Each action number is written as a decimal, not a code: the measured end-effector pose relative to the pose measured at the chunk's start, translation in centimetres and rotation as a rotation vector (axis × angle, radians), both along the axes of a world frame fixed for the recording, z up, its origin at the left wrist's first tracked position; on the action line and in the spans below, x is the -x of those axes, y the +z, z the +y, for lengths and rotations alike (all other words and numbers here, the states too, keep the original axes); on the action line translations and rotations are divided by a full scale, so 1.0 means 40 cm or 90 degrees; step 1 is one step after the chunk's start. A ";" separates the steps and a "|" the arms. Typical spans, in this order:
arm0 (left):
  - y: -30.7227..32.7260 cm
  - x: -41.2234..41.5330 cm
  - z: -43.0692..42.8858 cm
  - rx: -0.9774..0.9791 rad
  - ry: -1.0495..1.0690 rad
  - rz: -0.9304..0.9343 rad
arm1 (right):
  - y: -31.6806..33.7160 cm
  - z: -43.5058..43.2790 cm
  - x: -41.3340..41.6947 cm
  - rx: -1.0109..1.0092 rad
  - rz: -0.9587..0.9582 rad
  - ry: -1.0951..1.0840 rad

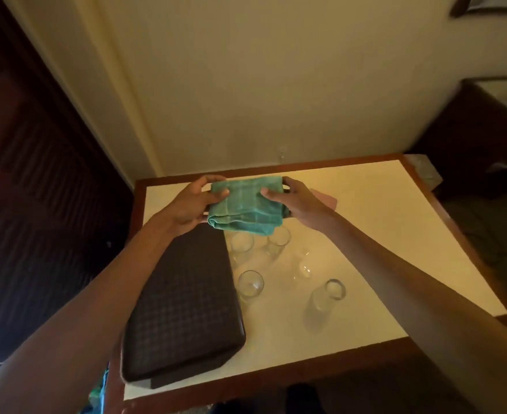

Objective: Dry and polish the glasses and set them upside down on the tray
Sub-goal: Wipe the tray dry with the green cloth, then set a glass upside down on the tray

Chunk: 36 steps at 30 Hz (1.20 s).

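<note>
Tray at left, glasses at right, cloth held up over the far part of the table.

On the table (pixel 366 204), along its left side, the tray (pixel 180 309), running lengthwise from near to far. Just right of it, on the tabletop and off the tray, five glasses: far-left glass (pixel 241 243) and far-right glass (pixel 279 237) side by side at the back, near-left glass (pixel 250 283) close beside the tray's right edge, middle glass (pixel 304 265) further right, nearest glass (pixel 327 295) furthest right. Above the tray's far end and the back pair, the cloth (pixel 246 204), gripped at its left end by the left hand (pixel 192 204) and at its right end by the right hand (pixel 300 204). Behind the table, a wall (pixel 276 85).
</note>
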<state>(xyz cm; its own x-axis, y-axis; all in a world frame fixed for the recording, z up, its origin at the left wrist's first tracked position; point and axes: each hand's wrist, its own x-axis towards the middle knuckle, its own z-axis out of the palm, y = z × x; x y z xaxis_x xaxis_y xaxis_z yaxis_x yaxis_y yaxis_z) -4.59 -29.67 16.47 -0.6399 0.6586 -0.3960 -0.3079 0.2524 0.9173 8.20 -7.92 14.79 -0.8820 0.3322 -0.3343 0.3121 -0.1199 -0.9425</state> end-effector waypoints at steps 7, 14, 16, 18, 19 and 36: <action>-0.102 -0.134 0.357 0.068 -0.005 0.022 | -0.076 0.301 -0.177 0.028 -0.080 -0.078; -0.324 -0.254 0.572 0.223 -0.033 0.100 | -0.251 0.486 -0.311 0.015 -0.198 -0.087; -0.384 -0.287 0.607 0.268 -0.036 0.126 | -0.299 0.516 -0.332 -0.006 -0.230 -0.083; -0.415 -0.320 0.623 0.302 -0.040 0.145 | -0.345 0.526 -0.344 -0.033 -0.253 -0.084; -0.433 -0.335 0.632 0.318 -0.044 0.149 | -0.366 0.527 -0.349 -0.050 -0.259 -0.083; -0.374 -0.526 0.415 0.334 -0.461 0.343 | -0.441 0.377 -0.394 -0.270 -0.225 0.035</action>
<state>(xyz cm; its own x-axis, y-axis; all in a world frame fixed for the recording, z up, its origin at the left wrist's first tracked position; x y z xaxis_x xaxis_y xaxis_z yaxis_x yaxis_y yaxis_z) 16.46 -13.06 1.52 -0.3378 0.7833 -0.5218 0.4935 0.6195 0.6105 23.95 7.14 -2.85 -0.7597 0.4589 -0.4607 0.6137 0.2720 -0.7412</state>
